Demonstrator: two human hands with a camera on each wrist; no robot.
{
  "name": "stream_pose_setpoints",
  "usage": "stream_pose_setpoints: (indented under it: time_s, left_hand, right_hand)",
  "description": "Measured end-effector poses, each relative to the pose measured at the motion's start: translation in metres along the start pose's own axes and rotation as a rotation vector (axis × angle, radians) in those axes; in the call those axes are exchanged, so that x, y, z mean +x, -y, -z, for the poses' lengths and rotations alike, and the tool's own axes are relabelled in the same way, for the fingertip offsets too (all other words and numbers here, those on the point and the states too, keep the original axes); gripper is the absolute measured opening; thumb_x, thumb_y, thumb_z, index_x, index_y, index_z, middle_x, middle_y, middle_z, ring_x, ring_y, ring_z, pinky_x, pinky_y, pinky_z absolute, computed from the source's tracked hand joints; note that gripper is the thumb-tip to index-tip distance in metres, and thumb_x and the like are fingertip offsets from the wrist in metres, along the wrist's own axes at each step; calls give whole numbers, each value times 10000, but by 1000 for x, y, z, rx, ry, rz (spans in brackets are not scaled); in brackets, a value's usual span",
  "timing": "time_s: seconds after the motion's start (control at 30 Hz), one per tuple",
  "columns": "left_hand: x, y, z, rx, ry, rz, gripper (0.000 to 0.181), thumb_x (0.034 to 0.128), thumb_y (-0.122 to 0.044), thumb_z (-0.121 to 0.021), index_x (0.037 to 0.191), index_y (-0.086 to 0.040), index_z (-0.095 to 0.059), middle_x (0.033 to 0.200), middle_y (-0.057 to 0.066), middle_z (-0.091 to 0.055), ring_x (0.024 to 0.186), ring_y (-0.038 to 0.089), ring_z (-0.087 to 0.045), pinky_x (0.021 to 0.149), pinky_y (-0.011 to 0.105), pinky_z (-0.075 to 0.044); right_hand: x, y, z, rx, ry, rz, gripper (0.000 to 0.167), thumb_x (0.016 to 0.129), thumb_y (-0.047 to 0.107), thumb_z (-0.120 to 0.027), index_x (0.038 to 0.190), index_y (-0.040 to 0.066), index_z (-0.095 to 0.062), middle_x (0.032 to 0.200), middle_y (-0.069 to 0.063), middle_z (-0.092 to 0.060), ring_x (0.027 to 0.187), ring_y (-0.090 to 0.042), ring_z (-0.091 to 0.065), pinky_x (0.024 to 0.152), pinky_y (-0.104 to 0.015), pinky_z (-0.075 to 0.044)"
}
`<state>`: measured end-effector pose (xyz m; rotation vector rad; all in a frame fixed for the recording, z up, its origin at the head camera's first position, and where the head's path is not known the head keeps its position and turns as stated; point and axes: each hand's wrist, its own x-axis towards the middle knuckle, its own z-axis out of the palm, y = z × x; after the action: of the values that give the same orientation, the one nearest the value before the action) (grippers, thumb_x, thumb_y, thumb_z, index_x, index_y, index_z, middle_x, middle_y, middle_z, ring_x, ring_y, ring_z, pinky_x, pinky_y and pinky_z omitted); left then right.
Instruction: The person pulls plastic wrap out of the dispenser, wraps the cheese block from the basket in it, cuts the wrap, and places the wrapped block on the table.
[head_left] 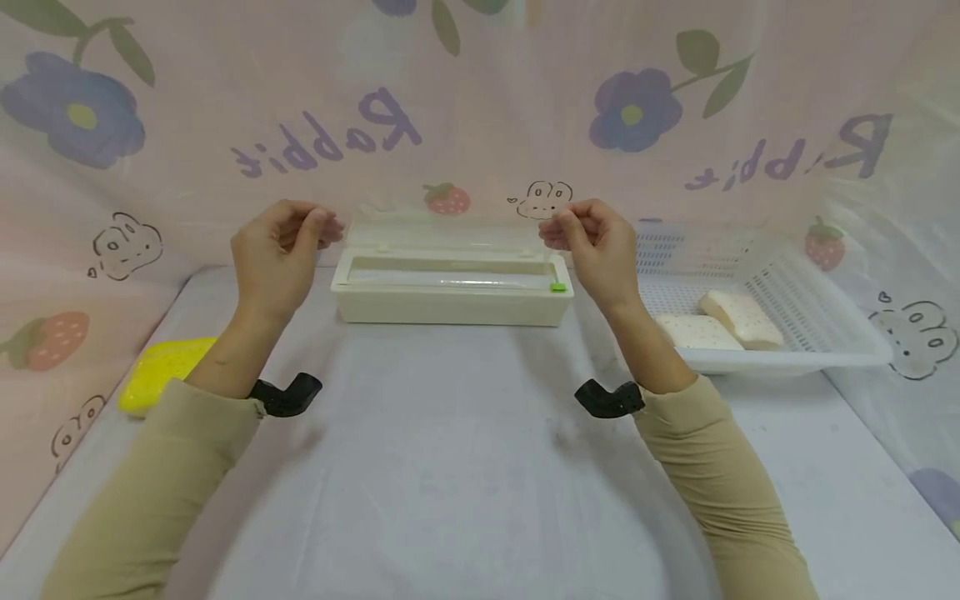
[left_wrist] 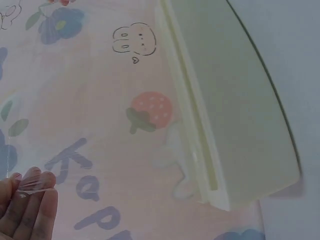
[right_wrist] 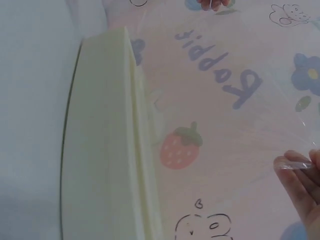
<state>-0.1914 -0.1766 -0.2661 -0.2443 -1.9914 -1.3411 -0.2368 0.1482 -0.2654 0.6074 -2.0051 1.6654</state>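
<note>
Clear film [right_wrist: 245, 160] is pinched by left hand [head_left: 274, 254] and right hand [head_left: 602, 254]; drawing it from the box [head_left: 450, 307] seems underway; next move probably needs even tension.

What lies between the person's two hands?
A clear thin plastic film spans between the left hand and right hand; its creases show in the right wrist view. In the head view, a long cream rectangular box also appears there.
</note>
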Motion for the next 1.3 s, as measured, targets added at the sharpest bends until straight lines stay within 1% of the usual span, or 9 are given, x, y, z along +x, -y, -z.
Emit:
stream_pose_setpoints:
  time_s: [0.07,0.13,0.23,0.4,0.53,0.73,0.8,1.03,1.3]
  left_hand:
    - [0,-4,2,-19,-10,-6,209,926,-114,-622,945,88,-676,761,-237,-650,690,-40,-648,682,109,-522]
    - [0,-8,4,-24,-12,-20,217,930,-123,-619,945,85,-678,759,-273,-635,696,-30,-655,685,117,-525]
    - [1,-13,8,-20,-10,-51,219,931,-126,-616,952,83,-679,773,-281,-640,706,-24,-660,689,122,-527]
    - [4,-22,13,-47,-23,-89,194,916,-96,-630,947,89,-680,788,-217,-666,709,-11,-666,696,120,-528]
    - [5,-28,15,-82,-50,-85,172,905,-94,-647,942,68,-689,798,-154,-689,708,4,-667,691,112,-523]
    - [5,-40,20,-71,-106,-158,170,917,-110,-639,907,51,-691,775,-186,-689,691,17,-669,676,133,-527]
    - [5,-44,21,-71,-120,-188,167,923,-114,-633,894,40,-692,770,-193,-688,689,28,-673,677,147,-533]
    - [3,-59,25,-112,-163,-203,98,918,-108,-639,876,-39,-695,779,-126,-696,698,74,-672,689,181,-533]
    - [1,-69,31,-129,-208,-243,79,894,-32,-652,890,31,-700,792,-75,-713,716,60,-681,699,155,-535]
  right_hand:
    - [1,4,2,9,4,23,144,945,19,-565,920,-122,-588,773,92,-703,701,-73,-694,684,-223,-574]
    - [2,7,4,15,7,51,127,944,21,-566,911,-98,-597,775,117,-706,706,-79,-696,684,-222,-573]
    - [4,13,7,40,15,76,109,945,23,-563,904,-69,-606,787,105,-717,719,-89,-698,691,-218,-572]
    - [4,24,10,95,25,97,91,942,20,-565,893,-41,-612,806,66,-727,735,-105,-703,702,-231,-574]
    - [3,32,12,133,15,149,71,935,5,-569,891,6,-625,815,33,-737,740,-125,-711,700,-252,-578]
    - [3,47,14,166,3,211,78,932,-16,-568,896,-7,-637,825,-2,-746,726,-142,-713,700,-264,-581]
    - [2,53,15,187,-6,214,77,930,-13,-571,893,-5,-639,828,-19,-747,725,-154,-714,703,-268,-582]
    - [-2,69,15,310,-55,201,74,921,-41,-569,883,-67,-627,827,-100,-743,738,-205,-720,716,-289,-586]
    - [-5,82,16,400,-87,199,76,901,-92,-565,859,-84,-627,818,-146,-736,739,-240,-724,707,-307,-589]
